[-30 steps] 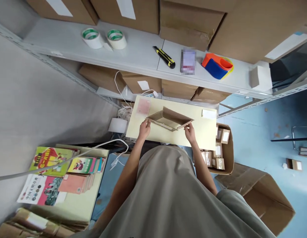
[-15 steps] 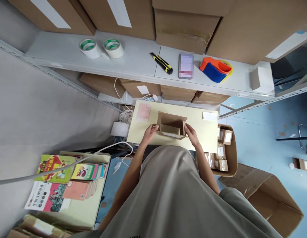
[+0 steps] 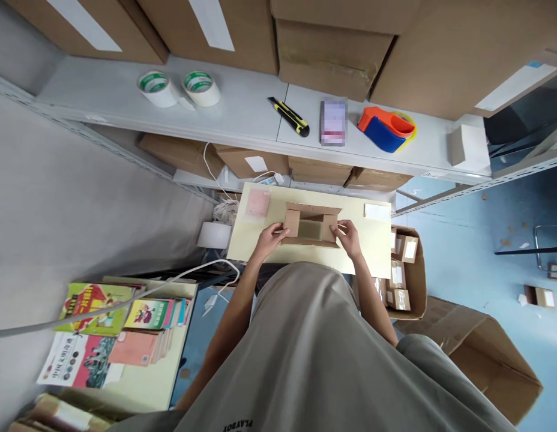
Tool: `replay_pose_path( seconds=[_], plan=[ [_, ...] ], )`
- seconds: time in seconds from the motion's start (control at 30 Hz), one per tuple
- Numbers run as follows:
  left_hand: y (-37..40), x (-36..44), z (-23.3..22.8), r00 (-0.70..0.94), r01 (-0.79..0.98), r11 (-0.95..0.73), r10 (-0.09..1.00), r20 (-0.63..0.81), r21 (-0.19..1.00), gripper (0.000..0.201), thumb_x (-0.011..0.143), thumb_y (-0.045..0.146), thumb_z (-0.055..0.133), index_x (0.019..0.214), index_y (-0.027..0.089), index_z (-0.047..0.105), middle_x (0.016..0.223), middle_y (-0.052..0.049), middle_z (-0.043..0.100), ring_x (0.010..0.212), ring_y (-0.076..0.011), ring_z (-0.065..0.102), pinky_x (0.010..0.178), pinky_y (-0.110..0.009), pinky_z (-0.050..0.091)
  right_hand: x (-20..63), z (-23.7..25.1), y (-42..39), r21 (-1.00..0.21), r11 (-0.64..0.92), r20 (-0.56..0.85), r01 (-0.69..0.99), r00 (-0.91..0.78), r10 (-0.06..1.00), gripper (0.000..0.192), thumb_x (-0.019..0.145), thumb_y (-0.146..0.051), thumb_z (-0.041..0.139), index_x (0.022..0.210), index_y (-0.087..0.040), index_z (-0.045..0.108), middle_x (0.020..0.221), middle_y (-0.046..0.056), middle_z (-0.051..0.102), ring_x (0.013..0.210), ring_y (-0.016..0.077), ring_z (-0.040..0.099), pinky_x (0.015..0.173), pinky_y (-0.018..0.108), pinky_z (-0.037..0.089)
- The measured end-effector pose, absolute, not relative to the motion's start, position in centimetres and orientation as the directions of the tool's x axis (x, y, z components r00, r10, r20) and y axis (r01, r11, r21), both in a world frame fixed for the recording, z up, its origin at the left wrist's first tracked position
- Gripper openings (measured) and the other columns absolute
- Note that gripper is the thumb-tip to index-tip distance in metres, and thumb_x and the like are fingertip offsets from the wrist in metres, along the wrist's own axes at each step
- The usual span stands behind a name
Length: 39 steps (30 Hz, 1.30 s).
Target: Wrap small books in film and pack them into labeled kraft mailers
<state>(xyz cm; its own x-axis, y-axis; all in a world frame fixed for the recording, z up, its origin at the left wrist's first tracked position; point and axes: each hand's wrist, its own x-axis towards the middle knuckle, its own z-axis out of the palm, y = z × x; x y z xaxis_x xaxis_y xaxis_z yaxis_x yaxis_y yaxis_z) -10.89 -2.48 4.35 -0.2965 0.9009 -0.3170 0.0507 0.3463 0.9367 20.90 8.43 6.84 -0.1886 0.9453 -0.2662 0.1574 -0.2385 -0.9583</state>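
Note:
A small open cardboard box [image 3: 311, 242] stands on the pale yellow table [image 3: 368, 246], with its long flaps spread apart. My left hand [image 3: 271, 238] pinches the box's left end flap between thumb and fingers. At the opposite end, my right hand [image 3: 347, 236] grips the right flap, its thumb on the inner face. Between both hands the inside of the box shows, with side flaps angled inward over it. A pink booklet [image 3: 258, 203] lies at the table's back left corner, and a white label sheet [image 3: 377, 211] at the back right.
Above the table runs a grey shelf [image 3: 242, 120] with tape rolls [image 3: 201, 90], a utility knife [image 3: 289, 116] and an orange-blue tape dispenser [image 3: 386, 129]. Right of the table, a large carton [image 3: 420, 276] holds small boxes. Books [image 3: 96, 309] lie on the left, below a cable [image 3: 170, 282].
The box's end flaps have been folded inward, and its opening faces up more squarely. My right fingers have shifted onto the right flap. The view has moved slightly.

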Motion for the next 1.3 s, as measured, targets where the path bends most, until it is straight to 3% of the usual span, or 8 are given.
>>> replay_pose_path(
  seconds=[0.1,0.3,0.43,0.53,0.67,0.83,1.07,1.3],
  plan=[
    [-3.3,-11.2,3.8,-0.311,0.058,0.314,0.908,-0.281,0.948,0.059,0.085,0.063,0.083,0.125,0.019,0.08,0.14,-0.02,0.083,0.137,-0.0392,0.077,0.118,-0.055,0.063,21.4,6.7,8.0,-0.957,-0.243,-0.277,0.158,-0.246,0.929,0.067,0.08,-0.087,0.089,0.102,-0.027,0.07,0.133,0.014,0.081,0.138,0.0368,0.076,0.127,0.06,0.059],
    [-5.4,-12.0,4.2,-0.131,0.062,0.297,0.949,-0.287,0.953,0.055,0.08,0.044,0.084,0.132,0.024,0.084,0.162,-0.015,0.07,0.141,-0.0358,0.075,0.117,-0.053,0.065,24.0,7.4,7.0,-0.951,-0.234,-0.305,0.201,-0.502,0.809,0.088,0.067,-0.074,0.107,0.142,-0.035,0.081,0.183,0.011,0.054,0.17,0.0395,0.051,0.14,0.06,0.045],
    [-5.1,-11.5,5.2,-0.138,0.169,0.282,0.955,-0.261,0.944,0.051,0.083,0.054,0.091,0.123,0.023,0.087,0.152,-0.016,0.071,0.129,-0.0332,0.078,0.11,-0.049,0.069,24.3,7.3,7.1,-0.95,-0.137,-0.253,0.279,-0.438,0.862,0.069,0.082,-0.087,0.09,0.119,-0.029,0.09,0.17,0.015,0.065,0.159,0.0403,0.062,0.13,0.058,0.056],
    [-3.9,-10.8,5.5,-0.191,0.24,0.293,0.949,-0.251,0.926,0.047,0.088,0.064,0.089,0.109,0.021,0.085,0.127,-0.014,0.078,0.111,-0.0302,0.08,0.104,-0.047,0.07,23.9,6.7,7.8,-0.94,-0.092,-0.218,0.33,-0.369,0.903,0.074,0.087,-0.097,0.075,0.103,-0.026,0.087,0.148,0.018,0.078,0.14,0.0394,0.075,0.116,0.056,0.066],
    [-2.3,-10.2,5.8,-0.3,0.34,0.368,0.915,-0.271,0.865,0.043,0.088,0.052,0.094,0.115,0.023,0.079,0.111,-0.009,0.08,0.088,-0.0243,0.077,0.095,-0.043,0.068,23.6,6.0,9.5,-0.91,-0.118,-0.25,0.397,-0.298,0.921,0.095,0.077,-0.091,0.087,0.146,-0.026,0.074,0.123,0.014,0.084,0.103,0.034,0.083,0.101,0.059,0.072],
    [-1.1,-10.2,7.2,-0.265,0.389,0.228,0.956,-0.129,0.892,0.091,0.086,0.028,0.094,0.169,0.03,0.057,0.155,-0.013,0.069,0.108,-0.0246,0.078,0.103,-0.039,0.066,23.3,6.7,11.6,-0.904,-0.013,-0.198,0.428,-0.391,0.899,0.115,0.083,-0.066,0.092,0.182,-0.035,0.043,0.154,0.017,0.073,0.126,0.036,0.078,0.109,0.059,0.069],
    [-0.8,-10.2,7.1,-0.238,0.334,0.141,0.969,-0.061,0.932,0.024,0.097,0.031,0.081,0.119,0.023,0.077,0.132,-0.01,0.074,0.11,-0.0239,0.079,0.109,-0.043,0.067,23.8,7.3,12.5,-0.907,0.019,-0.168,0.42,-0.403,0.899,0.071,0.083,-0.079,0.089,0.133,-0.03,0.082,0.147,0.015,0.072,0.126,0.036,0.079,0.112,0.058,0.067],
    [-0.7,-10.0,6.0,-0.301,0.293,0.173,0.95,-0.081,0.94,0.026,0.098,0.044,0.082,0.112,0.022,0.079,0.126,-0.011,0.072,0.098,-0.0214,0.078,0.101,-0.041,0.07,23.3,6.8,11.4,-0.932,-0.047,-0.177,0.36,-0.337,0.925,0.074,0.086,-0.091,0.08,0.121,-0.026,0.086,0.138,0.015,0.079,0.12,0.0342,0.082,0.109,0.055,0.07]
  ],
)
